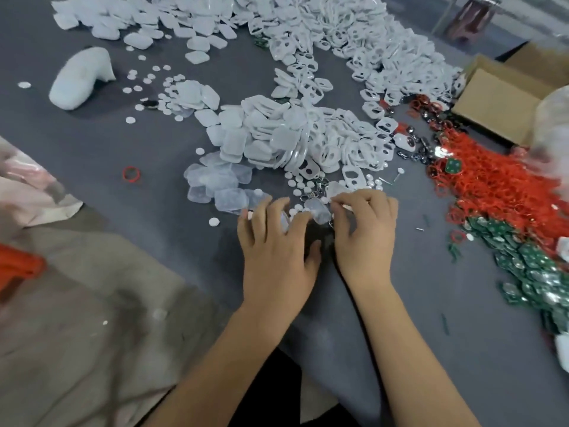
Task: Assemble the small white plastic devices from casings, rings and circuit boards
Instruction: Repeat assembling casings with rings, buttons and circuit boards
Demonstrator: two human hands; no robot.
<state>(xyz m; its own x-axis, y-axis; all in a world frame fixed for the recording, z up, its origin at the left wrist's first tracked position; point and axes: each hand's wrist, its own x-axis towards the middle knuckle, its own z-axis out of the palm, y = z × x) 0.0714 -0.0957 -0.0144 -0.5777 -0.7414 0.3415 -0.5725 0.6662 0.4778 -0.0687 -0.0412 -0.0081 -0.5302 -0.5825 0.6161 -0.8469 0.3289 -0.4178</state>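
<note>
Pinching one translucent casing (318,211) at frame centre, left hand (274,241) and right hand (365,232) apparently fit parts; a red ring (131,173), lower left, seems next.

Left hand (274,241), right hand (365,232): both bare, no gloves, rings or watch; forearms unsleeved.

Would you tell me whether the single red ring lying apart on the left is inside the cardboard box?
No, the lone red ring lies on the grey table, far from the cardboard box.

Grey table (129,143) w/ white casings (277,131), red rings (498,186), green boards (529,266)
</note>
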